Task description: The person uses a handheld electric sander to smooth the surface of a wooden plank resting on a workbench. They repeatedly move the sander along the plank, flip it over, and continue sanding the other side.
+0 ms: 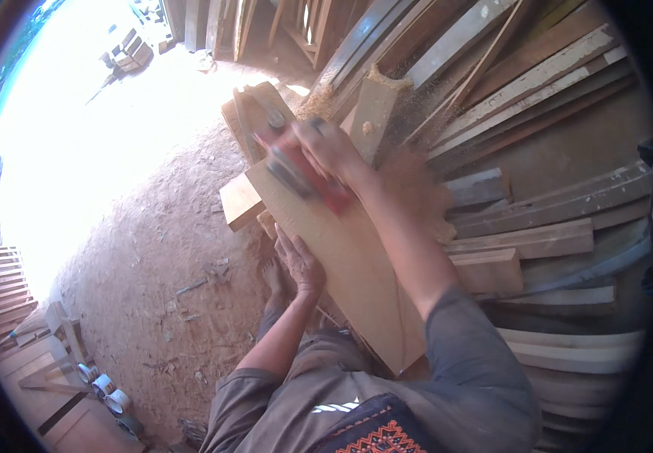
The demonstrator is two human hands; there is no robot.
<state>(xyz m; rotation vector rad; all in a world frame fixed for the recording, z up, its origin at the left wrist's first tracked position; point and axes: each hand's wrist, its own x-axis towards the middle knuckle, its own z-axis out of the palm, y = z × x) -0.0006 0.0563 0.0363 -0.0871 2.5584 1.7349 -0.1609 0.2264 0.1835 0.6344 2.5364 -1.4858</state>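
A wide pale wooden board slants across the middle, its near end close to my body. My right hand is closed around the top of a red electric planer, which rests on the far part of the board and is smeared by motion. My left hand grips the board's left edge, a little nearer to me than the planer. Beneath the board's far end are wooden blocks. Brown dust sprays out to the right of the tool.
Stacked planks and beams crowd the right side. A wooden post with shavings stands beyond the board. Dusty ground with scraps lies to the left. Wooden panels and several white round objects are at the lower left.
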